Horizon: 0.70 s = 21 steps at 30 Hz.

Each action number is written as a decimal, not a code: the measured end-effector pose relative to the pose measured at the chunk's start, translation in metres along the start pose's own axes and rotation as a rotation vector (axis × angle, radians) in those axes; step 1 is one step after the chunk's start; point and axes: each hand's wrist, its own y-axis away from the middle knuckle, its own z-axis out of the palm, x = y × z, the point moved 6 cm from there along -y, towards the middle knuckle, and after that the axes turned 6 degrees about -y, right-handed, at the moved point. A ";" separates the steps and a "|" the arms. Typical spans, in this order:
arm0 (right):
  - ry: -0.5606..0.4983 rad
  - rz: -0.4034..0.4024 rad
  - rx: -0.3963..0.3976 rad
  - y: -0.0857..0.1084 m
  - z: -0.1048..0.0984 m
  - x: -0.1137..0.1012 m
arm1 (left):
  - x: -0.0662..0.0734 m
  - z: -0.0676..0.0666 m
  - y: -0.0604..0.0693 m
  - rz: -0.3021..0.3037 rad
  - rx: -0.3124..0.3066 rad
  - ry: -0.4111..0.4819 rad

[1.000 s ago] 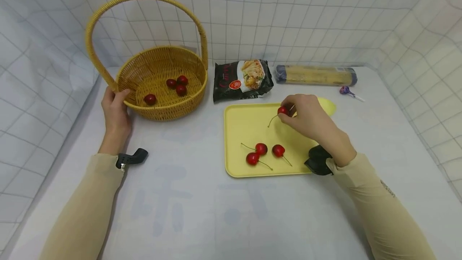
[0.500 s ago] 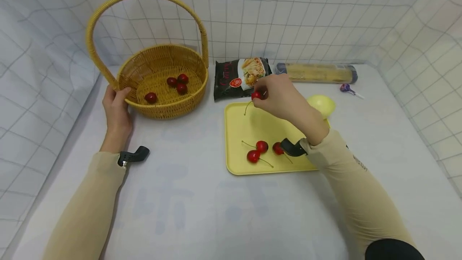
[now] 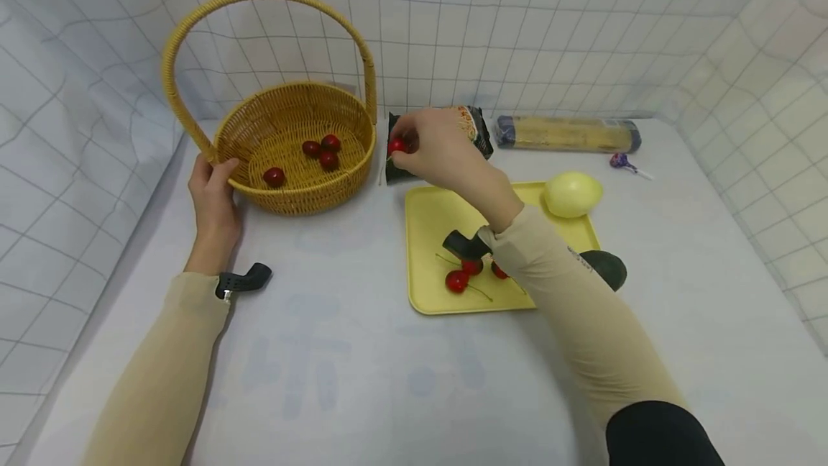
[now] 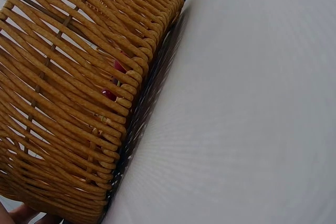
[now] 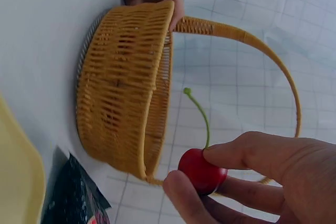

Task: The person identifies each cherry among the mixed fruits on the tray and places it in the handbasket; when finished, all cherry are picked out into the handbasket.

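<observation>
My right hand pinches a red cherry between thumb and fingers, its green stem sticking out. In the head view it hovers over the black noodle packet, just right of the wicker basket. My left hand grips the basket's left rim by the handle's foot, thumb over the edge. Several cherries lie inside the basket. On the yellow tray are more stemmed cherries, partly covered by my right wrist strap and sleeve.
A yellow lemon sits at the tray's back right corner. Behind it lies a long pack of pasta, with a lollipop to its front right. A dark green rounded thing shows beyond my right sleeve. Gridded cloth walls stand behind and beside.
My right hand has carried the cherry left from above the tray to over the noodle packet, near the basket. The left hand keeps its grip on the basket.
</observation>
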 end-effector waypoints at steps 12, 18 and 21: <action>-0.062 -0.100 -0.029 -0.042 0.045 -0.028 | 0.000 -0.003 0.004 0.013 0.024 0.013; -0.073 -0.106 -0.062 -0.059 0.065 -0.032 | -0.001 0.000 0.006 0.014 0.014 -0.002; -0.082 -0.090 -0.068 -0.067 0.075 -0.027 | -0.001 0.005 0.006 0.025 0.004 -0.020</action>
